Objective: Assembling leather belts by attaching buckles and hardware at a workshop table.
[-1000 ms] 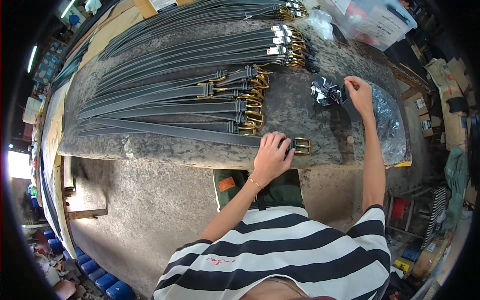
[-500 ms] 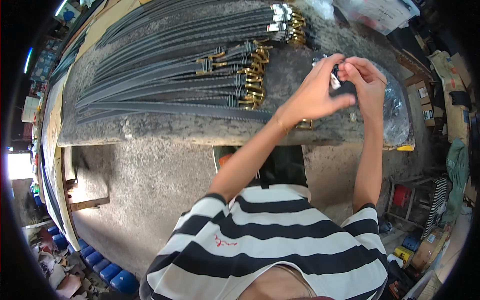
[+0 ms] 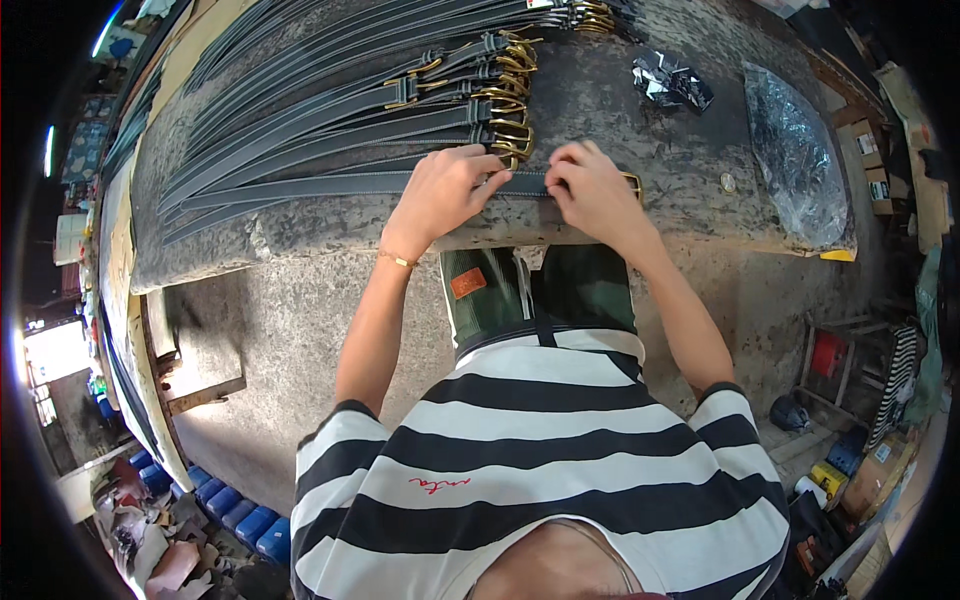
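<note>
A dark grey belt (image 3: 350, 184) with pale stitching lies along the near edge of the workbench, passing under both hands. My left hand (image 3: 437, 195) rests over it, thumb and fingers drawn together at the belt; whatever they grip is hidden. Farther right, my right hand (image 3: 600, 197) pinches the strap with curled fingers. The belt's gold buckle (image 3: 634, 186) shows just beyond the right hand, partly covered by it. Just past the left fingertips are the gold buckles (image 3: 513, 132) of several similar belts laid side by side.
On the workbench (image 3: 640, 140), a crumpled black-and-white packet (image 3: 672, 82) lies beyond my right hand. Clear plastic wrap (image 3: 795, 150) covers the right end, near a small round object (image 3: 728, 183). More belts (image 3: 330, 60) lie farther back. Blue containers (image 3: 255, 525) stand on the floor at left.
Both hands have left the small black-and-white packet and come nearer and to the left, onto the front belt. The packet now lies on the bench. The view has shifted slightly.
</note>
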`<control>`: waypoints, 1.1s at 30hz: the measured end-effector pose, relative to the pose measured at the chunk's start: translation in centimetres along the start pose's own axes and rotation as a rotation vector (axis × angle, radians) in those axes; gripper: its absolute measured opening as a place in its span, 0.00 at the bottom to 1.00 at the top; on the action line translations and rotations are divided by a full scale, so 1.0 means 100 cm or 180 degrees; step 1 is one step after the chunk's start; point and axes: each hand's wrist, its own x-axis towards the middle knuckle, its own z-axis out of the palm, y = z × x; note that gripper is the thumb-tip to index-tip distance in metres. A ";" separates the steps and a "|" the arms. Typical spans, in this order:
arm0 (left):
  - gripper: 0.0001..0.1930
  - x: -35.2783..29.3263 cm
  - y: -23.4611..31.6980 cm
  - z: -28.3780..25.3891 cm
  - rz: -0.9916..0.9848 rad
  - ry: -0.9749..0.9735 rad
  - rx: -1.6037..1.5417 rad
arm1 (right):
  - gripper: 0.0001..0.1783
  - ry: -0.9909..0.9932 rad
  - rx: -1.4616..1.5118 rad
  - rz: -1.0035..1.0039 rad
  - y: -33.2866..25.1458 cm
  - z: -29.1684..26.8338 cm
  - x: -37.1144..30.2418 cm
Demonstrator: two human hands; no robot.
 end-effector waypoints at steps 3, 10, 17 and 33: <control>0.08 -0.008 -0.001 0.011 0.0022 0.0229 0.0263 | 0.02 0.0189 -0.0619 -0.0389 -0.002 0.013 0.000; 0.05 0.007 0.009 0.063 0.0404 0.0496 0.0064 | 0.13 0.0468 -0.0789 0.0665 -0.003 -0.023 -0.028; 0.06 0.019 0.016 0.089 0.0604 0.0521 -0.0201 | 0.17 0.0865 -0.0417 0.1211 0.010 -0.048 -0.080; 0.09 0.021 0.030 0.113 0.0513 0.0875 -0.0361 | 0.08 0.1300 -0.0106 0.0932 0.003 -0.019 -0.083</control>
